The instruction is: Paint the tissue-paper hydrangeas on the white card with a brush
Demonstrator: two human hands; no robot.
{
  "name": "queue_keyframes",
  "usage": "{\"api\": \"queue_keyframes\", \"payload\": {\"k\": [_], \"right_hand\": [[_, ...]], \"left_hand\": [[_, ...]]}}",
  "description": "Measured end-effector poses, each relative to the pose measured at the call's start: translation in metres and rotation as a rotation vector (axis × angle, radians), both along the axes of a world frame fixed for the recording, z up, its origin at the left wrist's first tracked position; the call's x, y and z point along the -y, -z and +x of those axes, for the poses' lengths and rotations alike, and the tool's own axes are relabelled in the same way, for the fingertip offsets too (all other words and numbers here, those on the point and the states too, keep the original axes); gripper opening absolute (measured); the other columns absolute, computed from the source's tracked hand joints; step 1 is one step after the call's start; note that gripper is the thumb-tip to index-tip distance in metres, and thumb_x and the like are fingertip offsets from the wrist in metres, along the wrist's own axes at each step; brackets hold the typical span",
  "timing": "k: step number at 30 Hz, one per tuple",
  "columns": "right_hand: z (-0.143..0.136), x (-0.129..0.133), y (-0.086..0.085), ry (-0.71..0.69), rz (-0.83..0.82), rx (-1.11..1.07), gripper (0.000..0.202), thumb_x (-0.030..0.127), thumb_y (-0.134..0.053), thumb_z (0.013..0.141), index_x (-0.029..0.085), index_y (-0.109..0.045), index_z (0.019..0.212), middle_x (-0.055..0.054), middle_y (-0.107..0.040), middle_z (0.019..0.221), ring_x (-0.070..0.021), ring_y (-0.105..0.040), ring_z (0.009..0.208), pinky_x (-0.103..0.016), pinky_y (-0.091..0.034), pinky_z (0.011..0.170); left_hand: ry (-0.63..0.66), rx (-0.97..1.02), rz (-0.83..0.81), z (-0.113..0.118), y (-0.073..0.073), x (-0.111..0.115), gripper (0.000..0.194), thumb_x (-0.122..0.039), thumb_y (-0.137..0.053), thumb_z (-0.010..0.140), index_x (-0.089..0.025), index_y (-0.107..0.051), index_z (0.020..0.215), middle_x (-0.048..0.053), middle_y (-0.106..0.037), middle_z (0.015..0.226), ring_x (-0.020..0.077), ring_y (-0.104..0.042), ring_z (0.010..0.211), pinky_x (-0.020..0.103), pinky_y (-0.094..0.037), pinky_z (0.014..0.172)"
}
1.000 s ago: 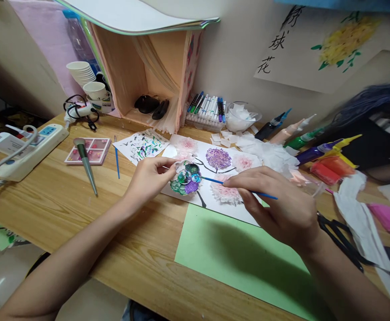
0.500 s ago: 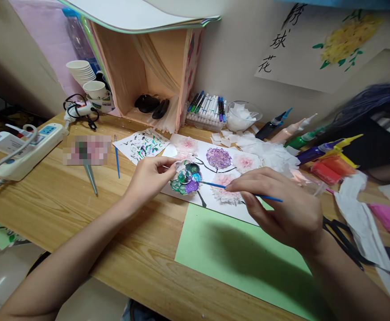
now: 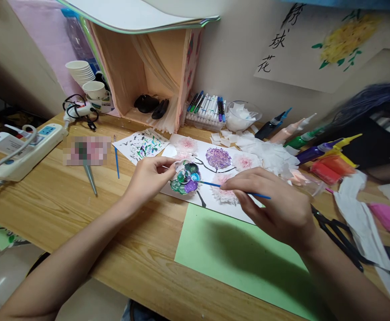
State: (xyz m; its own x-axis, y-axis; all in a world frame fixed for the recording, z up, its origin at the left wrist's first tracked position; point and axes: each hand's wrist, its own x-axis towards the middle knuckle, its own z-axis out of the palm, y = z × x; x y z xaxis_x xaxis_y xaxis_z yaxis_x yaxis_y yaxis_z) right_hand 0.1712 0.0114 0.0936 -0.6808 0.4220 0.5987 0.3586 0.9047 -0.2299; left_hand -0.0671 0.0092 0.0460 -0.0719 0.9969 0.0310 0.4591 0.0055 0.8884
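My left hand (image 3: 155,175) pinches the rim of a small flower-shaped paint palette (image 3: 182,187), its wells smeared green, purple and light blue. Between the fingers of my right hand (image 3: 271,203) is a thin blue paintbrush (image 3: 211,184), its tip at the palette's right side by the blue and purple wells. Under the palette lies a white sheet (image 3: 203,156) with pink tissue flowers, a purple flower (image 3: 218,158) and black painted stems. A green sheet (image 3: 228,258) sits nearer to me, partly below my right hand.
Left are a power strip (image 3: 31,149), another blue brush (image 3: 116,158) and a paint-spotted paper (image 3: 141,145). Markers (image 3: 210,107), a glass bowl (image 3: 243,113), tissue pieces (image 3: 268,149) and paint bottles (image 3: 292,129) line the back. Black scissors (image 3: 338,234) lie right.
My right hand has shifted slightly left with the paintbrush, uncovering more of the scissors. The brush tip stays by the palette's blue well. My left hand and the palette are nearly still.
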Motion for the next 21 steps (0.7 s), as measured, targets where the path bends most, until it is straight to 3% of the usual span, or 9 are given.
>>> {"api": "queue_keyframes", "payload": {"k": [21], "right_hand": [[-0.0002,-0.0011,0.0025,-0.003,0.001,-0.032,0.012,0.008,-0.051,0.086,0.012,-0.060,0.093,-0.007,-0.069,0.077,-0.0147,-0.063,0.075,-0.027,-0.051,0.068]], "left_hand": [[-0.011,0.049,-0.009,-0.0010,0.0033,-0.0013,0.030,-0.032,-0.064,0.077,-0.014,-0.075,0.098,0.007,-0.076,0.087,0.0196,-0.068,0.075,0.026,-0.049,0.065]]}}
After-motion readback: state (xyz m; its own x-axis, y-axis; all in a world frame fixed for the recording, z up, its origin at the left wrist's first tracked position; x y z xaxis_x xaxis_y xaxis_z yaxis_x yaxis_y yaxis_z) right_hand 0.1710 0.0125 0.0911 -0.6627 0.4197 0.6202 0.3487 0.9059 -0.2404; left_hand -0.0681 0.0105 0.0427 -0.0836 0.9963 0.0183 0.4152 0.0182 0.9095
